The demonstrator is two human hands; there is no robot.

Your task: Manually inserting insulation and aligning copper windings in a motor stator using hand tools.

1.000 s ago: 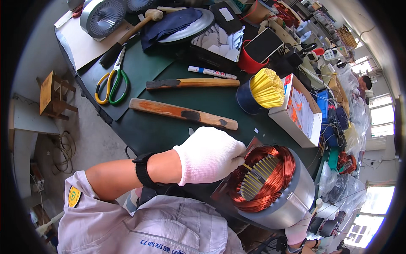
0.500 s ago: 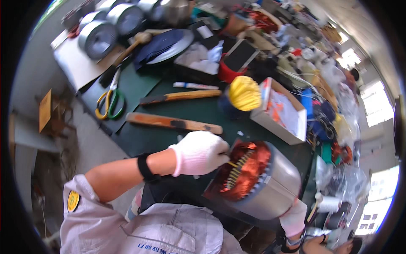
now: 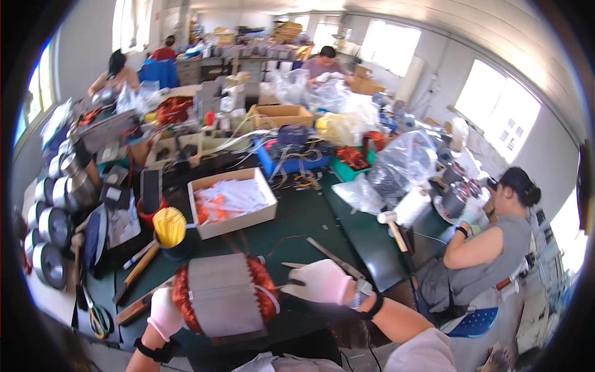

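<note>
A motor stator [image 3: 224, 294], a grey metal cylinder with copper-red windings bulging from both ends, lies on its side at the near edge of the table. My left hand [image 3: 165, 312], in a white glove, holds its left end; some of the fingers are hidden there. To the right of the stator is my gloved right hand [image 3: 319, 282], its fingers apart and pointing toward the right-hand winding [image 3: 263, 288], with nothing visible in them. Beyond that hand lies a long, thin metal tool [image 3: 334, 257], its kind unclear.
A white box of papers [image 3: 268, 214] stands beyond the stator, beside a cup of yellow strips [image 3: 170, 229]. Wooden-handled tools [image 3: 137, 271] and scissors [image 3: 99, 319] lie at left. A mallet [image 3: 394, 230] lies at right, near a seated co-worker [image 3: 496, 242].
The view has lifted and swung right. My left hand has gone from the stator's open winding end to holding its left end. My right hand has let go of the stator and spread its fingers.
</note>
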